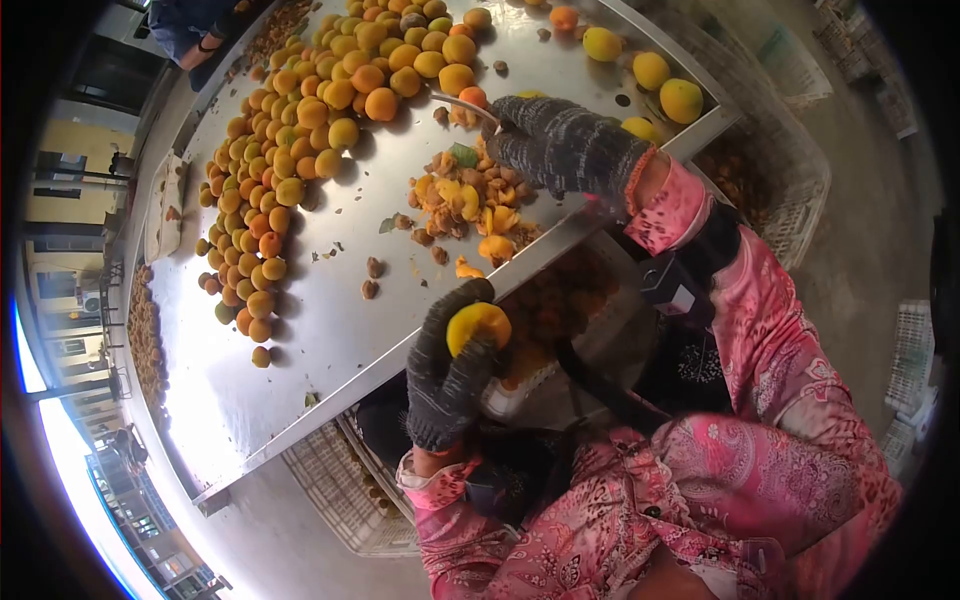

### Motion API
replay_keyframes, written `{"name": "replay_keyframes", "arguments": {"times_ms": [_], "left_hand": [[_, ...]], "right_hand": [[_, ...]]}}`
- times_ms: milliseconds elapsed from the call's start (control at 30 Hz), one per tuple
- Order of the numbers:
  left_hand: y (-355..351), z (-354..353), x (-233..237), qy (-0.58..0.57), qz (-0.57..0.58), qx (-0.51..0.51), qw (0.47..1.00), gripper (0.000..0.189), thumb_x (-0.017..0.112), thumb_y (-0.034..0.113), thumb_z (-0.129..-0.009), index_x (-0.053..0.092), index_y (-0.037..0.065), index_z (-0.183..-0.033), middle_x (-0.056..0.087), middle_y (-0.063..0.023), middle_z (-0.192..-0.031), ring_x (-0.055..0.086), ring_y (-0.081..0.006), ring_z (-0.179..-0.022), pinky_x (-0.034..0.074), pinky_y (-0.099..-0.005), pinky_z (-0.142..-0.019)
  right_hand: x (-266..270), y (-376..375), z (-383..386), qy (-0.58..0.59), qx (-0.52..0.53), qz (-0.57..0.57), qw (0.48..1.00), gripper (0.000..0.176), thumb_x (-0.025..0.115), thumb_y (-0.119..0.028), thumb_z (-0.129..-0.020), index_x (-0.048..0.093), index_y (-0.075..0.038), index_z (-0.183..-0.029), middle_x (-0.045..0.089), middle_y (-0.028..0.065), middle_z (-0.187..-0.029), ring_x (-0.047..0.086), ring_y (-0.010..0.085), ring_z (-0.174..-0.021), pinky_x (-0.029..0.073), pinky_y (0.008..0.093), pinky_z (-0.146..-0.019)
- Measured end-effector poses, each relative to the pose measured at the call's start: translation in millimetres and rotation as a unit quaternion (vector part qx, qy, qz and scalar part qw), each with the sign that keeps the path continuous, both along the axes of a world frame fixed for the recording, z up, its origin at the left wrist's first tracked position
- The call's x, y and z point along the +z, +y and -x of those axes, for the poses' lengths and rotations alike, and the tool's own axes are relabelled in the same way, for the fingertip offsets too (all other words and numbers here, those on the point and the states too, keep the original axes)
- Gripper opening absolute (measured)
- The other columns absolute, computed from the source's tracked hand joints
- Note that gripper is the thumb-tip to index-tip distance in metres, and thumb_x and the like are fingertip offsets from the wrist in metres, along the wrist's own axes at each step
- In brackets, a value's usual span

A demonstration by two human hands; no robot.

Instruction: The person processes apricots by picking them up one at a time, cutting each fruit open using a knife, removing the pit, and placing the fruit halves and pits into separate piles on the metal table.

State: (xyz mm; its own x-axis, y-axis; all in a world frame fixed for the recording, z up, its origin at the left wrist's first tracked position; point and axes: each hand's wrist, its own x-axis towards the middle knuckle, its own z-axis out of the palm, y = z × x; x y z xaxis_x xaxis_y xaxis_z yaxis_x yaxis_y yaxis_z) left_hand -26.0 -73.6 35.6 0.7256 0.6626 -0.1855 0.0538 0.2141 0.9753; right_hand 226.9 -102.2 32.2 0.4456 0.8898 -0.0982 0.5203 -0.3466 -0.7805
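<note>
My left hand [447, 372], in a dark grey knit glove, is closed round a yellow apricot [478, 328] just off the near edge of the metal table [340, 365]. Over the table, my gloved right hand [570, 145] grips a thin, curved tool [462, 104] that points left; its handle is hidden in the fingers. Below the right hand lies a heap of torn apricot flesh and stones [468, 195]. A large pile of whole apricots [310, 130] spreads over the table's far left. Several bigger yellow apricots [650, 70] sit at the right corner.
Beneath the table edge is a container holding orange fruit pieces [570, 300]. White plastic crates stand on the floor, one at the lower left [345, 500] and one at the right [800, 200]. Another person's arm [200, 50] shows at the upper left.
</note>
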Motion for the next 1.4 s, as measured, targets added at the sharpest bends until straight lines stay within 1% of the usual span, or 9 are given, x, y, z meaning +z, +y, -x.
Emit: {"name": "replay_keyframes", "arguments": {"times_ms": [67,133,233,367,700,1133,1333,1367,1400], "left_hand": [[-9.5,0.1,4.7,0.077,-0.012,-0.119,0.99,0.037,0.057,0.014,-0.082,0.05,-0.001,-0.116,0.059,-0.0098,-0.103,0.053,-0.0138,-0.095,0.043,-0.0271,-0.082],[-7.6,-0.6,-12.3,0.106,-0.104,-0.169,0.974,0.037,0.059,0.017,-0.081,0.052,0.0,-0.113,0.061,-0.0129,-0.096,0.059,-0.0203,-0.087,0.046,-0.0308,-0.076],[-10.8,-10.4,-27.5,0.214,-0.334,-0.239,0.886,0.033,0.058,0.025,-0.078,0.056,0.002,-0.101,0.059,-0.0232,-0.081,0.057,-0.0401,-0.077,0.046,-0.0437,-0.065],[3.2,-5.1,-61.6,0.352,-0.45,-0.277,0.772,0.033,0.055,0.027,-0.079,0.059,0.003,-0.101,0.058,-0.0247,-0.09,0.055,-0.04,-0.084,0.044,-0.0451,-0.071],[-15.6,-20.3,31.2,0.303,-0.458,-0.23,0.804,0.032,0.058,0.027,-0.079,0.06,0.004,-0.102,0.061,-0.019,-0.083,0.06,-0.0321,-0.075,0.047,-0.0399,-0.067],[1.7,-56.6,73.3,0.213,-0.475,-0.242,0.819,0.032,0.059,0.027,-0.08,0.06,0.005,-0.104,0.062,-0.016,-0.081,0.061,-0.0267,-0.072,0.048,-0.0368,-0.066],[13.8,-114.2,95.2,0.131,-0.526,-0.266,0.797,0.033,0.059,0.027,-0.081,0.06,0.005,-0.105,0.063,-0.0147,-0.081,0.062,-0.0242,-0.07,0.048,-0.0354,-0.065],[17.6,-122.8,99.7,0.126,-0.537,-0.271,0.789,0.033,0.059,0.027,-0.081,0.06,0.005,-0.105,0.063,-0.0145,-0.08,0.062,-0.0238,-0.07,0.048,-0.0351,-0.064],[21.4,-130.3,104.8,0.122,-0.548,-0.274,0.78,0.033,0.059,0.027,-0.081,0.06,0.005,-0.105,0.063,-0.0142,-0.08,0.062,-0.0233,-0.069,0.048,-0.0349,-0.064]], "right_hand": [[-1.3,-1.4,-0.6,0.004,0.002,-0.01,1.0,0.04,0.055,-0.034,-0.083,0.052,-0.008,-0.113,0.062,0.0163,-0.094,0.059,0.0316,-0.09,0.046,0.0387,-0.079],[-1.7,-2.2,0.2,0.006,0.004,-0.025,1.0,0.038,0.055,-0.035,-0.084,0.054,-0.009,-0.111,0.062,0.0157,-0.095,0.059,0.0303,-0.091,0.046,0.0381,-0.079],[13.5,-7.6,7.2,0.03,0.014,-0.016,0.999,0.041,0.054,-0.037,-0.085,0.053,-0.012,-0.117,0.061,0.0133,-0.101,0.058,0.0287,-0.096,0.045,0.0372,-0.083],[3.3,-10.0,1.5,-0.028,0.02,-0.071,0.997,0.041,0.054,-0.035,-0.084,0.051,-0.01,-0.117,0.061,0.0154,-0.102,0.058,0.03,-0.095,0.045,0.0382,-0.083],[-18.6,-16.7,-19.1,-0.163,-0.041,-0.063,0.984,0.043,0.053,-0.032,-0.083,0.052,0.001,-0.111,0.059,0.0211,-0.102,0.057,0.0355,-0.093,0.044,0.0419,-0.082],[-17.4,-20.7,-27.1,-0.093,-0.108,-0.082,0.986,0.038,0.052,-0.033,-0.085,0.053,-0.003,-0.109,0.06,0.0179,-0.098,0.058,0.0315,-0.089,0.046,0.0397,-0.078],[-11.2,-29.9,-25.2,-0.157,-0.139,-0.137,0.968,0.032,0.053,-0.028,-0.085,0.056,-0.004,-0.106,0.06,0.0182,-0.097,0.058,0.0331,-0.086,0.047,0.0419,-0.075],[-25.0,-31.2,-31.1,-0.309,-0.087,-0.2,0.926,0.029,0.052,-0.026,-0.086,0.057,-0.005,-0.105,0.059,0.0175,-0.099,0.058,0.0338,-0.086,0.046,0.0427,-0.076],[-28.4,-35.9,-35.1,-0.305,-0.096,-0.206,0.925,0.029,0.052,-0.026,-0.086,0.057,-0.005,-0.105,0.059,0.0175,-0.099,0.058,0.0338,-0.086,0.046,0.0427,-0.076]]}}
